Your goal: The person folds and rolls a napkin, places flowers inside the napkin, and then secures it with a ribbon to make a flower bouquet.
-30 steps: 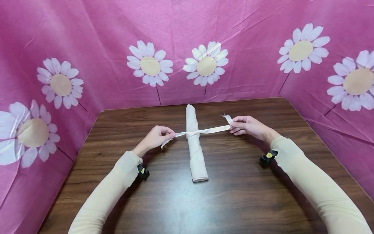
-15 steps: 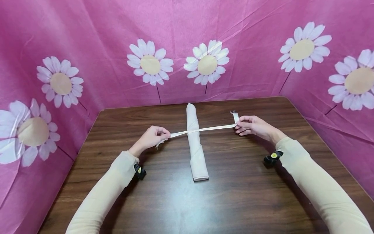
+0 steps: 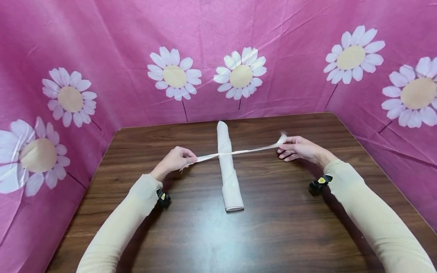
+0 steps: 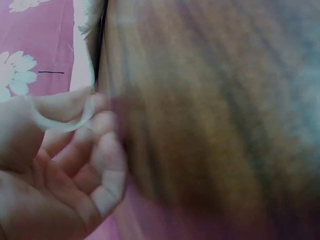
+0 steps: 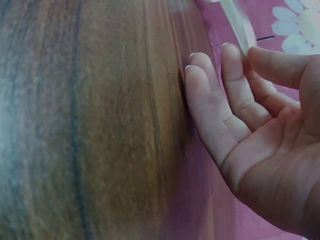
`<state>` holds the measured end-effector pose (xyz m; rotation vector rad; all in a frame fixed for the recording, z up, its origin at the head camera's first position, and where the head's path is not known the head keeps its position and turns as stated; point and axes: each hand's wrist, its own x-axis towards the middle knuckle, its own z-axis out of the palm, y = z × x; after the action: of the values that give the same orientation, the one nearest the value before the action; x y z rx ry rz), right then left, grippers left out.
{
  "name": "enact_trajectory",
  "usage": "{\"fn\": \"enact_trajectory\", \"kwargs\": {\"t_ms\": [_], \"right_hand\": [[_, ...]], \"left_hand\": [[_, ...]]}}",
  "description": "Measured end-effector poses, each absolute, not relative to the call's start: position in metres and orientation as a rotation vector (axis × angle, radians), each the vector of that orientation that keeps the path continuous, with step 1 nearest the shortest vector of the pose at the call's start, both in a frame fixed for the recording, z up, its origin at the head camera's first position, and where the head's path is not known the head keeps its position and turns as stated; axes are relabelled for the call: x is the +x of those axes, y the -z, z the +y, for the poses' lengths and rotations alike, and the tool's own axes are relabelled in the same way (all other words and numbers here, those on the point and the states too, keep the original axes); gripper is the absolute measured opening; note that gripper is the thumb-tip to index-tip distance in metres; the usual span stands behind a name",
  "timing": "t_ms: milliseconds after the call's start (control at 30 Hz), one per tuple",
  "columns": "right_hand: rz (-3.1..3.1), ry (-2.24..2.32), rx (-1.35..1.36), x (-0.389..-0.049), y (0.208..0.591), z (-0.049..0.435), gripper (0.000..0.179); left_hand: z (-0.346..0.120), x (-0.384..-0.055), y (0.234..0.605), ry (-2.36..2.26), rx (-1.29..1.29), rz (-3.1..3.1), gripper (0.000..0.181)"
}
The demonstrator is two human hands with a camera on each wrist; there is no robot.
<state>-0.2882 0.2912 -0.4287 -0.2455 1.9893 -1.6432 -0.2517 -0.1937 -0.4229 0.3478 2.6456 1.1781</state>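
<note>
Matt cloth napkin roll (image 3: 228,167), tied with a smooth satin-like ribbon (image 3: 249,151) frayed at the right-hand pinch; glossy wood-grain table (image 3: 273,227); creased, faintly shiny fabric backdrop (image 3: 112,34).

ribbon (image 3: 249,151) end at right hand (image 3: 300,148): blurred | table (image 4: 215,125): smeared in both wrist views
</note>
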Motion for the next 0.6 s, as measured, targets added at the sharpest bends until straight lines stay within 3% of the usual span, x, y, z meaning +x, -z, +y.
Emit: {"fn": "enact_trajectory", "kwargs": {"t_ms": [167, 367, 467, 600], "right_hand": [[2.027, 1.814, -0.195, -0.288, 0.416, 0.288, 0.035], [2.094, 1.800, -0.287, -0.300, 0.411, 0.271, 0.048], [2.088, 1.692, -0.340, -0.299, 0.414, 0.244, 0.056], [2.056, 1.547, -0.397, -0.285, 0.412, 0.195, 0.049]], "left_hand": [[-0.194, -0.251, 0.410, -1.195, 0.424, 2.695, 0.034], [-0.178, -0.254, 0.394, -1.256, 0.575, 2.620, 0.032], [-0.161, -0.255, 0.393, -1.193, 0.583, 2.613, 0.031], [-0.136, -0.260, 0.401, -1.070, 0.566, 2.621, 0.029]]}}
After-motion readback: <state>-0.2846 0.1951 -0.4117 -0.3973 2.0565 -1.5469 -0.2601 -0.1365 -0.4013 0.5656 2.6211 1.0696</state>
